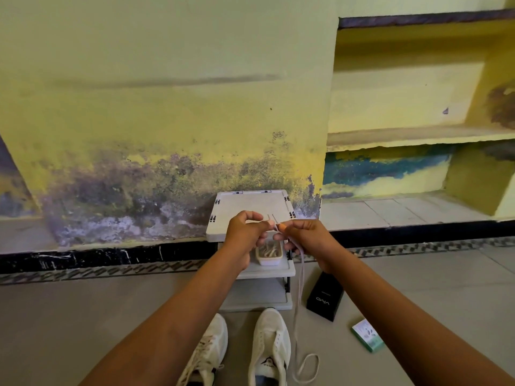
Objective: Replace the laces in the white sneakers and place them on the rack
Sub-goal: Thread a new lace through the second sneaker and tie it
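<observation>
Two white mesh sneakers (239,352) stand side by side on the grey floor (83,316), toes toward the rack. A pale lace (301,302) hangs from the hands, its loop lying on the floor just right of the right sneaker. Right of that lie a green-white small box (367,339), writing unreadable, and a black box (324,299) printed "vivo". Both arms reach forward; left hand (245,232) and right hand (306,236) each pinch the lace ends, fingers curled. Behind: white tiered plastic rack (250,201), with a white tub of laces (269,253) on its middle shelf.
</observation>
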The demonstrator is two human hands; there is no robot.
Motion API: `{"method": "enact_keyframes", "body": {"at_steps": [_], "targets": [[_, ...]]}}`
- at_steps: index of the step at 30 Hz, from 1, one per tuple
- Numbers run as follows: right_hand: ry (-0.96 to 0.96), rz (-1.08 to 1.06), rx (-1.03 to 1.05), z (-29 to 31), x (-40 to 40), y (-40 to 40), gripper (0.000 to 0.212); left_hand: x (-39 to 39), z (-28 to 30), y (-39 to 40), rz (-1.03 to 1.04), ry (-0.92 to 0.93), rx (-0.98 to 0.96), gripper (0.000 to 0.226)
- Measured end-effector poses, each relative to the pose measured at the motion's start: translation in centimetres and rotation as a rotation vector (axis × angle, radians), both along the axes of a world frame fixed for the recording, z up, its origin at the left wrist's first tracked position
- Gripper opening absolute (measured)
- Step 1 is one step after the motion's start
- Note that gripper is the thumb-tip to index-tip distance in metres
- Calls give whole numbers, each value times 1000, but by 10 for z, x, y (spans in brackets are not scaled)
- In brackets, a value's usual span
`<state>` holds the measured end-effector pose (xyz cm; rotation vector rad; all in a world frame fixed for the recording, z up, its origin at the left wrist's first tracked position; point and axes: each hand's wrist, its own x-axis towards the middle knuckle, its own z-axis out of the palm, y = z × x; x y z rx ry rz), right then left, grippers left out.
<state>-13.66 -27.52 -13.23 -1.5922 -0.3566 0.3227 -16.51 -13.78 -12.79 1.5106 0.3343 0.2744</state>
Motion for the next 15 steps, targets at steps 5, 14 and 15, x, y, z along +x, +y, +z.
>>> {"method": "enact_keyframes", "body": {"at_steps": [5, 14, 15], "targets": [[34, -4, -41, -11, 9, 1, 13, 9, -14, 0, -29, -42, 122, 17], [-122, -144, -97, -19, 19, 16, 19, 13, -22, 2, -93, -27, -74, 10], [-152, -151, -101, -21, 19, 19, 21, 12, -22, 2, -79, -31, -83, 8]]}}
